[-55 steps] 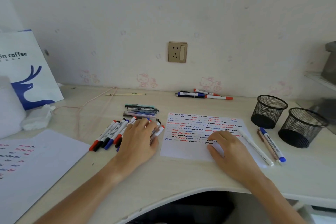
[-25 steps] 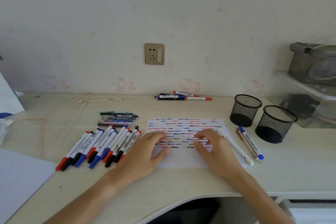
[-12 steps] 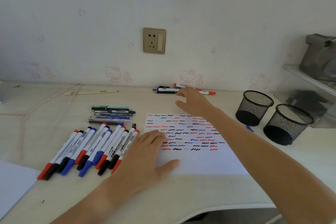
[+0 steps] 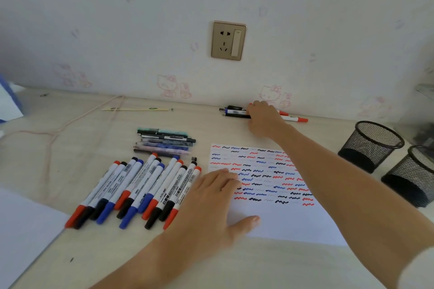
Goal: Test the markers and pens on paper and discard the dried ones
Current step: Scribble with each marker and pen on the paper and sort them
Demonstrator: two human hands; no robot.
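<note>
On the desk, the paper lies under the flat, relaxed left hand. Two mesh cups look empty. The right hand has now reached the pens by the wall; whether its fingers grasp one I cannot tell.

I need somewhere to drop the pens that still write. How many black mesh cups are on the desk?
2. One mesh cup stands right of the test paper; the second mesh cup sits beside it, nearer and partly cut off by the frame edge. More could lie out of view.
</note>
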